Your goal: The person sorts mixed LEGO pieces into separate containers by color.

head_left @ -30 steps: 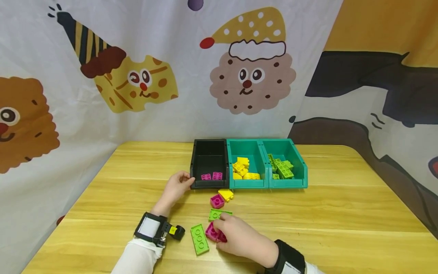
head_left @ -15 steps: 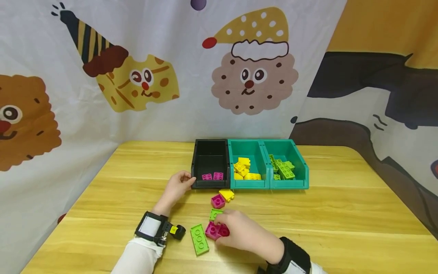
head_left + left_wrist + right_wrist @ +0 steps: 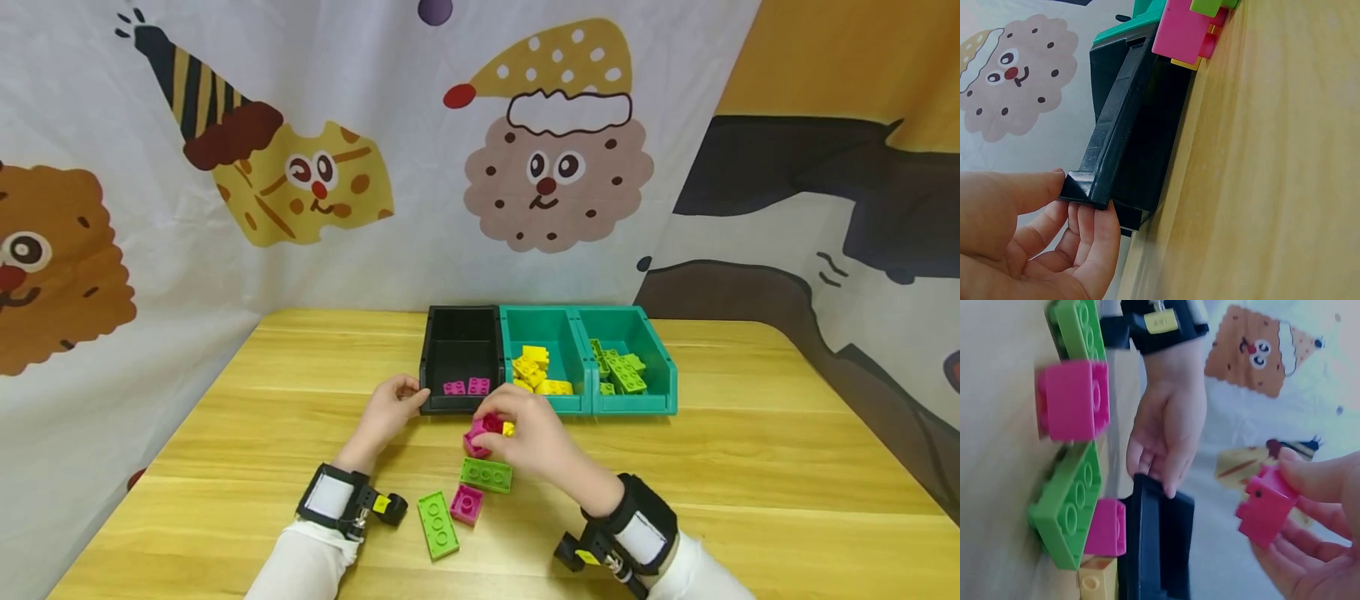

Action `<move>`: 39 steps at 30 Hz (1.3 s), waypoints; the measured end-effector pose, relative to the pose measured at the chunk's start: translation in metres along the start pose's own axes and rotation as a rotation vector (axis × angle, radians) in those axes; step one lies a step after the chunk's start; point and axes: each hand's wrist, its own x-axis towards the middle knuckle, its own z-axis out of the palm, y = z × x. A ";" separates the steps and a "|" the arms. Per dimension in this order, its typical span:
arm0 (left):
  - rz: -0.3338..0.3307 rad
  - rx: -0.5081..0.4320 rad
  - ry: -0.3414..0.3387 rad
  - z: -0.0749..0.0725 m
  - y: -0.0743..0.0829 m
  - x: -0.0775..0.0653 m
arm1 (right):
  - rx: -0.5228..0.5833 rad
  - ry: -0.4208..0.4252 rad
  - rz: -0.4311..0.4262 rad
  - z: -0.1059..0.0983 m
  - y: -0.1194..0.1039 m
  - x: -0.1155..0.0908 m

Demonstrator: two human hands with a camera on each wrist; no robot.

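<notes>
My left hand grips the front left corner of the black bin; in the left wrist view its thumb lies on the rim and the fingers curl beneath. Between thumb and fingers, my right hand pinches a pink toy brick, raised off the table before the bins. Below it on the tabletop are another pink brick and a yellow brick, both partly covered in the head view. Closer to me lie a green brick, a third pink brick and a longer-looking green brick.
Two teal bins adjoin the black one: the middle bin holds yellow bricks, the right bin green ones. Two pink bricks sit inside the black bin. A printed curtain hangs behind the wooden table.
My right hand has lifted a pink brick from beside the other pink one and carried it forward toward the bins, uncovering the green brick. My left hand keeps its hold on the black bin.
</notes>
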 end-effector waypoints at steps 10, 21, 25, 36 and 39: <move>-0.016 0.013 0.006 0.000 0.000 -0.001 | 0.110 0.123 0.144 0.018 0.028 0.045; -0.014 0.008 0.002 0.000 0.000 0.000 | -0.140 0.055 0.171 0.037 0.042 0.081; -0.018 0.002 -0.006 0.000 0.001 -0.002 | -0.259 0.001 0.176 0.040 0.044 0.088; -0.017 -0.014 -0.006 0.001 0.000 0.001 | -0.532 -0.082 0.114 0.046 0.049 0.096; -0.016 -0.012 -0.007 0.002 -0.001 0.001 | -0.589 -0.114 0.110 0.046 0.048 0.096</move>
